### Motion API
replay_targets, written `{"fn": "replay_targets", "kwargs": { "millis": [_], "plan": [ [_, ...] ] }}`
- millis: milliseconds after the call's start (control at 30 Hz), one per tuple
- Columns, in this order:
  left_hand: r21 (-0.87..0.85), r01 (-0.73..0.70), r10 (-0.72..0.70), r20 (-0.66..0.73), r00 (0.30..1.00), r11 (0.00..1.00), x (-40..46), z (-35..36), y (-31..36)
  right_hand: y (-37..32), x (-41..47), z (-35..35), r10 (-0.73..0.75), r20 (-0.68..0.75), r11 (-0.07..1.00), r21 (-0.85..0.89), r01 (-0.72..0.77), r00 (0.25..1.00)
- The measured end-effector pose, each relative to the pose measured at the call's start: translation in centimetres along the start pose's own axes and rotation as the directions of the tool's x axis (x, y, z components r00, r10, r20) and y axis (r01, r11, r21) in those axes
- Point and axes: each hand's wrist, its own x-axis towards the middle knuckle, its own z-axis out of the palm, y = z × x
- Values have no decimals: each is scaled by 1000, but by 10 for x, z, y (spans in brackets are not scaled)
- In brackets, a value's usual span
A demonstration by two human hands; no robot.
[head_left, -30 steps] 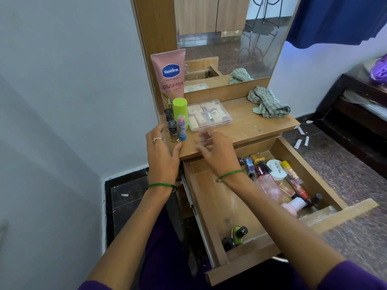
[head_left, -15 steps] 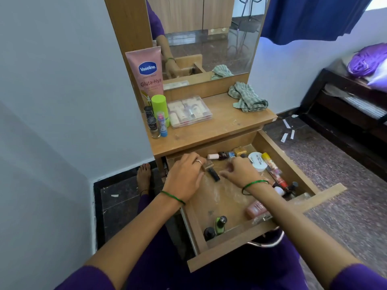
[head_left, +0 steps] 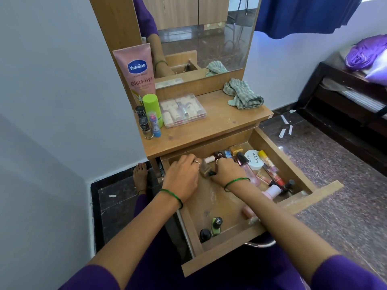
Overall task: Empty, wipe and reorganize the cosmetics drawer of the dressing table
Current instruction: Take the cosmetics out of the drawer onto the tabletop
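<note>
At the centre of the head view, the open drawer (head_left: 297, 164) of the dressing table (head_left: 222, 126) is reached into by both hands. The left hand (head_left: 182, 176) is curled over a small brownish bottle (head_left: 206, 170) near the drawer's back left corner, and the right hand (head_left: 227, 171) meets it from the other side, so the bottle appears to be gripped between them; which fingers actually close on it is hidden by the knuckles, so the left is taken as gripping and the right cannot be told for certain. A white-capped bottle (head_left: 209, 159) lies just behind the hands.

Right of centre, the remaining cosmetics are heaped against the drawer's right wall: a white nail polish remover jar (head_left: 255, 160), a yellow-capped tube (head_left: 266, 159) and a pink bottle with a white cap (head_left: 272, 191). Toward the lower middle of the frame, a green nail polish (head_left: 216, 226) and a black-capped bottle (head_left: 204, 235) rest against the front wall. Dusty smears show on the bare drawer floor, so emptying is judged partly done and wiping not yet begun.

In the upper middle, items already lifted out are lined along the tabletop's left edge, presumably to keep space free: a Vaseline tube (head_left: 136, 74), a green cylinder (head_left: 152, 108) and a clear case (head_left: 182, 110). A checked cloth (head_left: 243, 96) lies at the right, ready for wiping.
</note>
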Motion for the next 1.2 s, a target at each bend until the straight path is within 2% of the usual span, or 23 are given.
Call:
{"fn": "replay_targets", "kwargs": {
  "millis": [200,400,733,867,1000,1067,1100,1200],
  "plan": [
    [-72,68,-58,133,989,995,31,0,17,34,-15,-17,56,-9,974,222,-52,998],
    [31,146,-149,259,954,989,49,11,33,56,-29,-24,54,-147,919,393,8,988],
    [44,167,-172,224,959,985,51,14,43,60,-34,-28,109,-330,830,549,97,938],
    [-132,242,-228,113,967,961,46,9,35,63,-34,-30,128,-325,739,661,129,937],
    [-398,336,-327,92,940,853,38,-7,29,67,-33,-33,123,-278,594,790,154,953],
    [-498,363,-366,95,926,788,34,-19,25,66,-31,-35,118,-272,582,798,155,955],
    [-529,374,-400,71,914,761,21,-32,15,53,-35,-34,68,-271,583,792,182,960],
    [-591,365,-433,31,901,719,4,-57,0,34,-38,-36,2,-294,617,753,230,956]
  ]
}}
